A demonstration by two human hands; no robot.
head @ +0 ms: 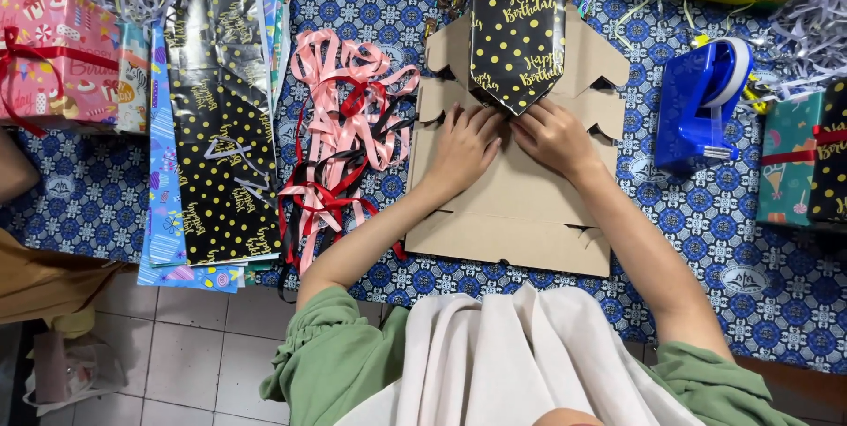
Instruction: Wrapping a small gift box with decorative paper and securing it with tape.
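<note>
A flat brown cardboard box blank (516,210) lies on the table in front of me. On its far half rests black wrapping paper with gold dots (518,25), folded to a point that faces me. My left hand (465,145) presses flat on the cardboard just left of that point. My right hand (554,137) rests at the point's tip, fingers touching the paper's edge. Neither hand grips anything that I can make out.
A tangle of pink, red and black ribbons (340,135) lies left of the cardboard. Further left are stacked wrapping sheets (221,126) and a pink gift box (57,60). A blue tape dispenser (701,104) and wrapped boxes (803,157) sit at right. A blue patterned cloth (759,276) covers the table.
</note>
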